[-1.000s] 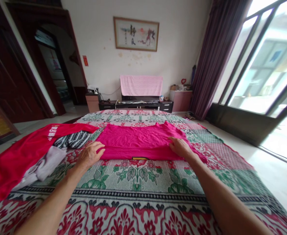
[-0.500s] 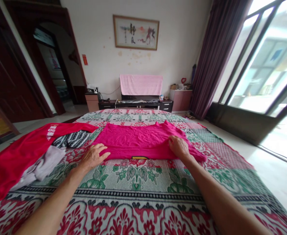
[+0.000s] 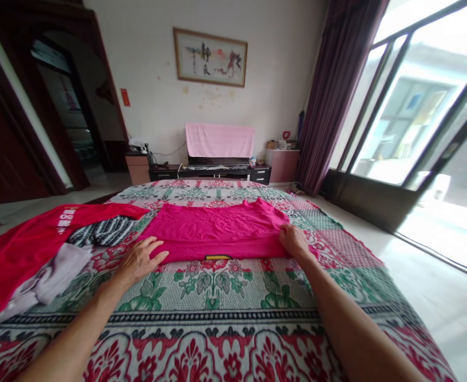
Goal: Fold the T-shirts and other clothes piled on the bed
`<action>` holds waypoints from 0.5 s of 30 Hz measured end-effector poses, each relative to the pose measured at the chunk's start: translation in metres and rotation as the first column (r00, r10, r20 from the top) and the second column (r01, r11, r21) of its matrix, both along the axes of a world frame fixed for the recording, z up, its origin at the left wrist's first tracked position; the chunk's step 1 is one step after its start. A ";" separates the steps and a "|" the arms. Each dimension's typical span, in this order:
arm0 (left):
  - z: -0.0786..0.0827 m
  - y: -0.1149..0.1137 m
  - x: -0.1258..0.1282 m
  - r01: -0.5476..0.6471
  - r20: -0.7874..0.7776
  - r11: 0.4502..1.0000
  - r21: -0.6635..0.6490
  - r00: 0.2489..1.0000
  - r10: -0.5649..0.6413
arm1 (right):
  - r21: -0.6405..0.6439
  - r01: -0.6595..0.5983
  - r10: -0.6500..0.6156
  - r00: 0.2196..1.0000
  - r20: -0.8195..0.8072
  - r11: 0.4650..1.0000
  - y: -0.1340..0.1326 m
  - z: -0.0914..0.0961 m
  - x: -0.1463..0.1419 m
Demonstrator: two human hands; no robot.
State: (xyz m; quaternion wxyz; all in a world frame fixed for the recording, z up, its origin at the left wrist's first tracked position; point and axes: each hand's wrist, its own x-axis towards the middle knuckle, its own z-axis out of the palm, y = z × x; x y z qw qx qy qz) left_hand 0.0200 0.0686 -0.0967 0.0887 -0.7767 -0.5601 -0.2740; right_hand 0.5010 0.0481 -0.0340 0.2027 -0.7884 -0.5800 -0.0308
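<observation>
A bright pink shirt [image 3: 213, 229] lies folded flat across a floral bedspread [image 3: 217, 297]. My left hand [image 3: 140, 259] rests flat with fingers stretched out on the shirt's near left corner. At the shirt's right edge, my right hand [image 3: 293, 240] has its fingers curled over a fold of the pink cloth and grips it. A small yellow label [image 3: 218, 257] shows at the shirt's near hem.
A red shirt [image 3: 22, 252], a black-and-white striped garment [image 3: 104, 232] and a pale grey cloth [image 3: 46, 278] lie at the left of the bed. Beyond the bed stands a low dark cabinet [image 3: 217, 171] with a pink towel [image 3: 219, 140]. Large windows [image 3: 416, 116] fill the right side.
My right hand has drawn the shirt's right sleeve inward, so less pink cloth sticks out on the right. My left hand slid slightly back to the near left corner. The view shifted a little rightward.
</observation>
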 end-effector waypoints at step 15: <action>0.004 -0.006 0.003 -0.010 0.049 1.000 -0.021 0.999 0.011 | -0.161 0.117 -0.130 0.989 -0.071 0.980 -0.004 0.005 0.044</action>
